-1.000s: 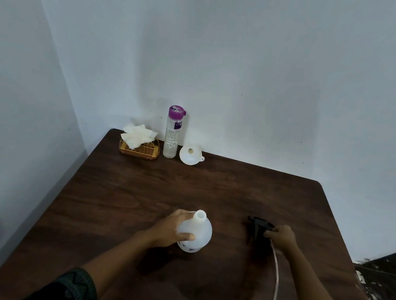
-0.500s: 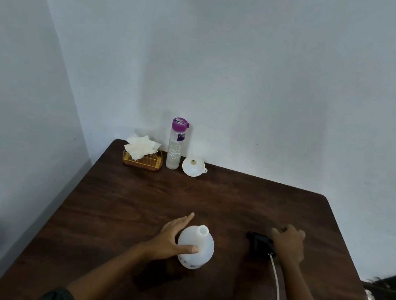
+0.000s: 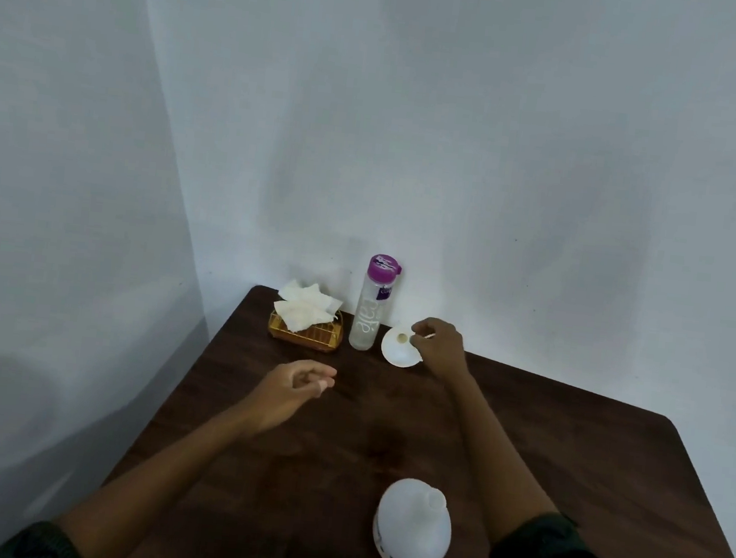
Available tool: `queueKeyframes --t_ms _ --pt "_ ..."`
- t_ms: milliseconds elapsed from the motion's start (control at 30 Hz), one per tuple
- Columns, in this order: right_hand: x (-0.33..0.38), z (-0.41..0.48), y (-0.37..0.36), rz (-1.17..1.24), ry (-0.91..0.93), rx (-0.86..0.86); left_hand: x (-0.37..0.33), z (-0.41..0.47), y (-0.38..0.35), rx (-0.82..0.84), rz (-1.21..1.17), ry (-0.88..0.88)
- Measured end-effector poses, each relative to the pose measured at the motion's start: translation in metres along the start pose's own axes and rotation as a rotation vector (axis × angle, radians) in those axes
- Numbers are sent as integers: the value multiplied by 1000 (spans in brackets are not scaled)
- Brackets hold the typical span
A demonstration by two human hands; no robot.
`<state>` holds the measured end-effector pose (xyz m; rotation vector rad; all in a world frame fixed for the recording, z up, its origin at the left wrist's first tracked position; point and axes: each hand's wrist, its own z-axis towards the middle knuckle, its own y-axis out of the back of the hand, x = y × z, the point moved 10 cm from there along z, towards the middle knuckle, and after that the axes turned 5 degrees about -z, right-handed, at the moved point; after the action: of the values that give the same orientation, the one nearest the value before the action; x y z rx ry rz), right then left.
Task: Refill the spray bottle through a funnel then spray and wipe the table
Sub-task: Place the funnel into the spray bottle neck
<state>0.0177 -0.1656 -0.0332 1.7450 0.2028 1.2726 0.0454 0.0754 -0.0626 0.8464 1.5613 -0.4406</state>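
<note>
The white spray bottle (image 3: pixel 413 524) stands uncapped near the front of the dark wooden table (image 3: pixel 565 458), with no hand on it. Its black spray head is not visible. At the back of the table lies a white funnel (image 3: pixel 398 351), wide mouth toward me. My right hand (image 3: pixel 438 345) reaches to the funnel's right edge, and its fingertips pinch the small tab there. My left hand (image 3: pixel 296 385) hovers over the table left of centre, fingers loosely curled and holding nothing. A clear water bottle with a purple cap (image 3: pixel 369 315) stands just left of the funnel.
A gold wire basket of white tissues (image 3: pixel 306 333) sits in the back left corner beside the water bottle. White walls close off the table's back and left sides. The table's right edge drops off at far right.
Both hands left the spray bottle and the spray head. My right hand reached to the back and took the funnel's edge; my left hand lifted forward. The view tilted up.
</note>
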Motion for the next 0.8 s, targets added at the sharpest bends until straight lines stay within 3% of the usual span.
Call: queueKeyframes --t_ms 233,367,500,800 --pt "-39 30 -40 -275 -146 33 18 -1 9 14 -23 44" --pt "-43 40 -60 -376 -126 122 24 2 13 21 -26 56" --pt "-33 47 -65 -529 -58 57 21 7 13 29 -36 50" --pt "-46 27 -47 -113 -92 88 10 7 4 26 -58 36"
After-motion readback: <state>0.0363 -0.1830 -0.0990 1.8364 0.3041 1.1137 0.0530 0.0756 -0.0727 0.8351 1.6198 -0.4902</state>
